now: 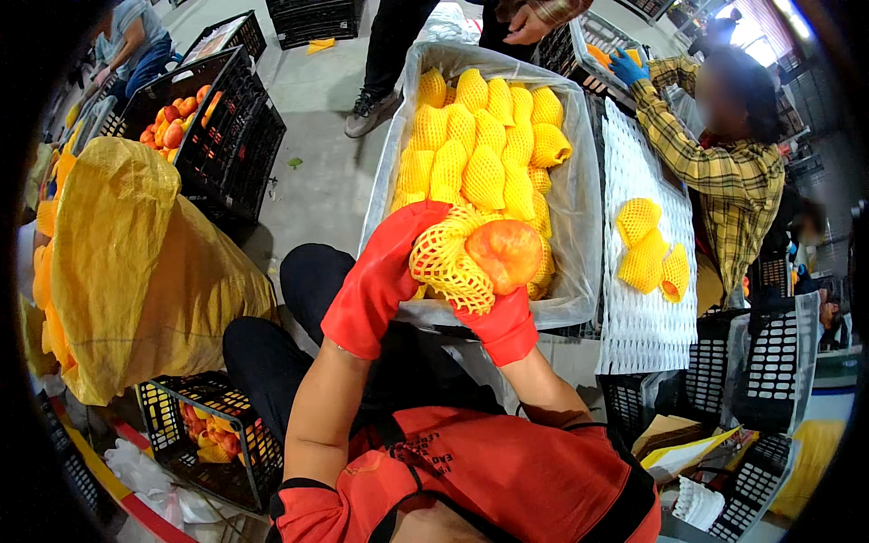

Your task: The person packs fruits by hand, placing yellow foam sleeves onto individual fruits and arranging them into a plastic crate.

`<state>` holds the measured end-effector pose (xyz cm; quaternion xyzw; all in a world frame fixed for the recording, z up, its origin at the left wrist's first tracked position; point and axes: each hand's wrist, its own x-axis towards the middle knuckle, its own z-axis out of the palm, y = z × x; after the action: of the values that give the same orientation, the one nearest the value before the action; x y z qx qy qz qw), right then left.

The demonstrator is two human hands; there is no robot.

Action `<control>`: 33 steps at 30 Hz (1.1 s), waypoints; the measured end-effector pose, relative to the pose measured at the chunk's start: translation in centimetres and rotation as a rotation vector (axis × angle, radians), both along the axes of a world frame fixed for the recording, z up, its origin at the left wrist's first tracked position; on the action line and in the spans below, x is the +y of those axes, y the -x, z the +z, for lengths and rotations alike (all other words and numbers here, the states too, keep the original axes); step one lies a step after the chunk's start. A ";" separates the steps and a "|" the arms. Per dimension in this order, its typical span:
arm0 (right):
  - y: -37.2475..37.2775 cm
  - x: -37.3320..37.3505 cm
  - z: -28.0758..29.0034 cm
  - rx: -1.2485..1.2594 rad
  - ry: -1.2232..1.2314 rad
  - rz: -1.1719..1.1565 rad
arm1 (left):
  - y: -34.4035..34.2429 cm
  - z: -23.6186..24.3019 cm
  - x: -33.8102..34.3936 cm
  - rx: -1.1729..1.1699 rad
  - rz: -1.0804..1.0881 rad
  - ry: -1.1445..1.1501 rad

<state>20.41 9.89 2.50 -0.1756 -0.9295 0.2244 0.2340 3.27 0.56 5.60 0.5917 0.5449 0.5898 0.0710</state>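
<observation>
Both my hands wear red rubber gloves and meet over the near end of a lined box (581, 208). My left hand (385, 267) is closed on a yellow foam net sleeve (450, 258), whose mesh is stretched wide. In my right hand (502, 326) is a large, round orange-red fruit (507, 255), held from below and against the mouth of the sleeve. I cannot tell how far the fruit is inside it. Beneath and beyond my hands, the box holds rows of yellow-sleeved pieces (489, 136), packed close together within clear plastic lining.
Right of the box, white padding (647, 335) carries several yellow sleeved pieces (644, 249). A yellow sack (118, 271) bulges at left, near black crates of fruit (231, 136). A person in a checked shirt (724, 190) works at right; another person's legs (398, 45) stand beyond the box.
</observation>
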 end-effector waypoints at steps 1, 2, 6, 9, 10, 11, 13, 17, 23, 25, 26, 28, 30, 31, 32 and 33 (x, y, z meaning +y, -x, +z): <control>-0.1 -0.1 -0.1 0.023 -0.005 -0.003 | 0.1 0.0 0.1 0.032 0.011 -0.021; -0.2 0.1 -0.1 0.046 -0.056 0.020 | 0.2 -0.1 0.1 0.063 0.024 -0.041; 0.3 0.0 2.0 0.492 1.101 0.043 | -1.0 3.5 0.7 -1.383 -0.162 0.313; 0.1 -0.2 2.5 0.614 0.969 -0.106 | -4.1 6.1 0.7 -0.337 0.263 0.257; 0.1 -0.1 2.1 0.696 0.929 -0.088 | -5.8 6.4 0.6 -0.253 0.230 0.237; 0.1 0.0 1.9 0.780 0.885 -0.075 | -7.1 5.2 0.1 -0.047 0.140 0.229; 0.7 -0.1 3.1 0.996 1.278 -0.091 | -9.6 3.9 -0.1 0.312 0.067 0.303; -0.8 4.4 1.0 1.072 0.894 -0.216 | -9.3 2.7 0.8 0.095 -0.002 0.287; -9.2 21.8 4.8 1.267 0.734 -0.392 | -4.8 1.2 -1.9 -0.083 0.178 0.572; -13.9 29.4 2.9 1.029 0.254 -0.600 | -4.2 -0.7 -1.7 -0.029 0.314 0.606; -19.4 34.3 1.4 0.902 0.169 -0.746 | -5.2 -0.5 -0.8 -0.153 0.247 0.483; -33.5 41.0 3.8 0.820 0.466 -0.893 | -6.8 0.0 0.8 -0.196 0.118 0.469; -22.4 38.2 0.8 0.502 0.653 -1.000 | -5.1 -1.5 -1.5 -0.106 0.267 0.456; -21.4 36.8 1.2 0.405 0.593 -1.086 | -5.1 -1.3 -1.6 -0.143 0.266 0.470; -19.8 34.7 1.8 0.214 -0.026 -1.100 | -5.2 -0.6 -1.8 -0.176 0.266 0.485; -18.2 32.3 2.7 0.017 -0.644 -1.046 | -5.3 -0.1 -1.7 -0.206 0.258 0.496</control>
<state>38.56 42.21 5.22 -0.5271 -0.7395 -0.2106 0.3620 8.59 -1.15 5.47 0.4191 0.7331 0.4996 0.1929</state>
